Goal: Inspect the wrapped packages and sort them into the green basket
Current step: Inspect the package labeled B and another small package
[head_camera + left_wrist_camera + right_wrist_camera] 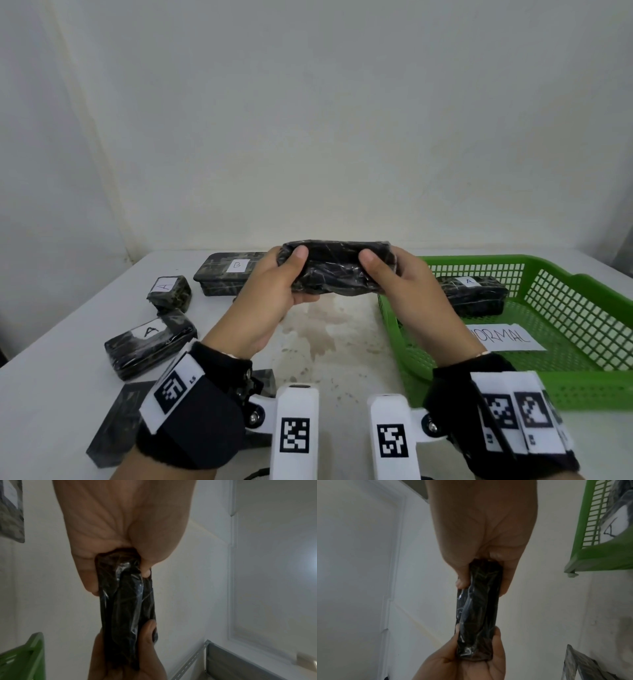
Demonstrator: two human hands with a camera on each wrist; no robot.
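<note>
Both hands clamp one dark wrapped package (337, 267) between them, lifted clear of the surface (329, 329) and held lengthwise. Left hand (274, 291) grips its left end, thumb on the near face and fingers curled behind; right hand (407, 287) grips the right end the same way. The left wrist view shows the left hand (123, 524) closed round the package (127, 601), with the right hand's thumb (147, 632) at the far end. In the right wrist view the right hand (484, 527) pinches the package (477, 609) and the left hand (464, 666) cups the other end. Shiny film covers the package; no label shows on the faces in view.

Just right of the hands stands the green basket (582, 387), holding a long package labelled A (472, 294) at its far end and a paper slip reading NORMAL (503, 337) on its floor. Left of the hands, on the surface, lie a long package labelled B (226, 274), a small cube-like package labelled A (169, 291), a flat package labelled A (150, 346) nearer, and a dark unlabelled package (113, 428) partly hidden under the left wrist.
</note>
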